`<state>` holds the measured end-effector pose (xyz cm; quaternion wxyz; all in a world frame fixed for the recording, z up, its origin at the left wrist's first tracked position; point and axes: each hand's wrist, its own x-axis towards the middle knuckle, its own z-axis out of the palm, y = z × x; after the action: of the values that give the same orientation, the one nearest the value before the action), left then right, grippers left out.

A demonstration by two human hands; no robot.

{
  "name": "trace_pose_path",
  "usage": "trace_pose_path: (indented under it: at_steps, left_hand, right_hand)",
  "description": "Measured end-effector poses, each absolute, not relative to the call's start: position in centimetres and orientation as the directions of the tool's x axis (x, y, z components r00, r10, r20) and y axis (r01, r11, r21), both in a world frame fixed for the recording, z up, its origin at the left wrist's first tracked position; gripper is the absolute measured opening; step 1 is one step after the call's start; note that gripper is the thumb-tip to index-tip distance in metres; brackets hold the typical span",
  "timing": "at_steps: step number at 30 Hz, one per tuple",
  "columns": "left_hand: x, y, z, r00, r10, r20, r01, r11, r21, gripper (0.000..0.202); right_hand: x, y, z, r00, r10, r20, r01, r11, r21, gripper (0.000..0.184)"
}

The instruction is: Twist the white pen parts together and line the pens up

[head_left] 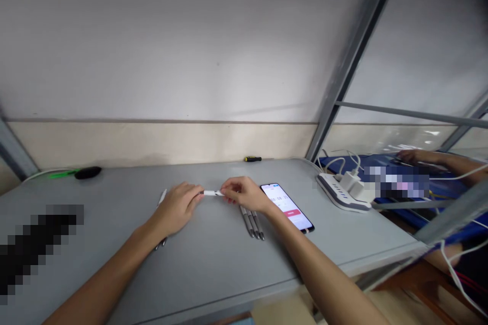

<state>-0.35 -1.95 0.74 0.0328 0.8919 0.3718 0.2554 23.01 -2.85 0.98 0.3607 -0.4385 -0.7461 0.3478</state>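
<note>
- Clearly, both grips are closed on a slim white pen barrel (209,193) above the table (213,259); the left hand (179,207) and right hand (244,193) cover its ends.
- Other pens (162,197) run beneath the left hand, so I can't count them.
- Gray pens (252,226) near the right wrist have their far ends hidden.
- The right forearm overlaps one edge of the phone (280,197).
- Far right, another person's hand (412,156) is blurred; its hold is unclear.

On the desk (206,259) I see pens (254,224), a phone (287,205), a power strip (336,195), a screwdriver (253,159) and a black object (88,172), perhaps a mouse.
</note>
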Motion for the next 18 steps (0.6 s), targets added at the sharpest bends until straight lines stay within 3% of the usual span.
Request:
trace_pose_path:
  at_steps: [9, 18]
  left_hand:
    - [-0.44, -1.67, 0.48, 0.57, 0.725, 0.387, 0.693, -0.677, 0.248, 0.035]
    - [-0.58, -1.53, 0.4, 0.556, 0.724, 0.408, 0.681, -0.678, 0.277, 0.035]
  right_hand:
    - [22.69, -3.03, 1.27, -0.28, 0.864, 0.418, 0.461, 0.503, -0.731, 0.013]
    - [23.24, -2.52, 0.85, -0.33, 0.783, 0.527, 0.657, 0.591, -0.467, 0.013]
